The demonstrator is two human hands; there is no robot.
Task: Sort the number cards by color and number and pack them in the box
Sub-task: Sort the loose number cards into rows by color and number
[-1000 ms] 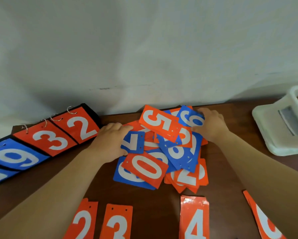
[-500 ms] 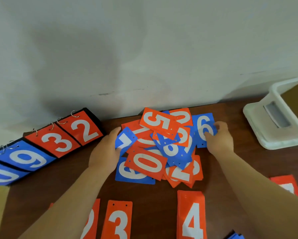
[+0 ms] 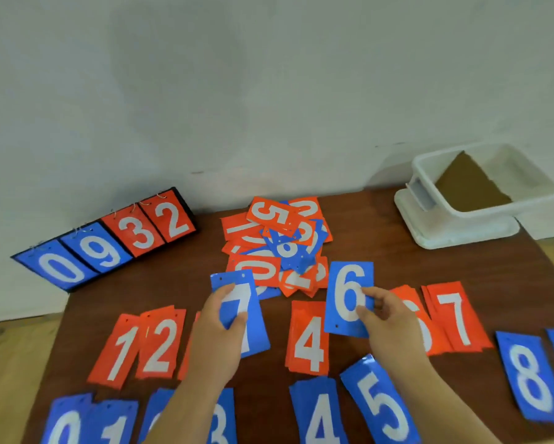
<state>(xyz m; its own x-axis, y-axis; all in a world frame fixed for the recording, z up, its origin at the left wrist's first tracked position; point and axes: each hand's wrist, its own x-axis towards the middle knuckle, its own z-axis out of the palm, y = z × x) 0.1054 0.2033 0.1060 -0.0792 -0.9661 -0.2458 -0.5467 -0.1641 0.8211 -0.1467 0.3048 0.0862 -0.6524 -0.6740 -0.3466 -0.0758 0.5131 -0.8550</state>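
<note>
The left hand (image 3: 219, 334) pinches a blue 7 card (image 3: 237, 302) just in front of the mixed pile (image 3: 275, 245) of orange and blue cards, thumb on its face. The right hand (image 3: 388, 318) pinches a blue 6 card (image 3: 349, 293) off the pile's near right corner; both cards seem lifted, though that is hard to judge. The white box (image 3: 480, 193) stands well right of the pile. A sorted orange row (image 3: 158, 347) and blue row (image 3: 320, 415) lie nearer than the pile.

blue 7 (image 3: 241, 301), blue 6 (image 3: 349, 290) held, mixed pile (image 3: 279, 248) ctr, box (image 3: 477, 216) far rt
</note>
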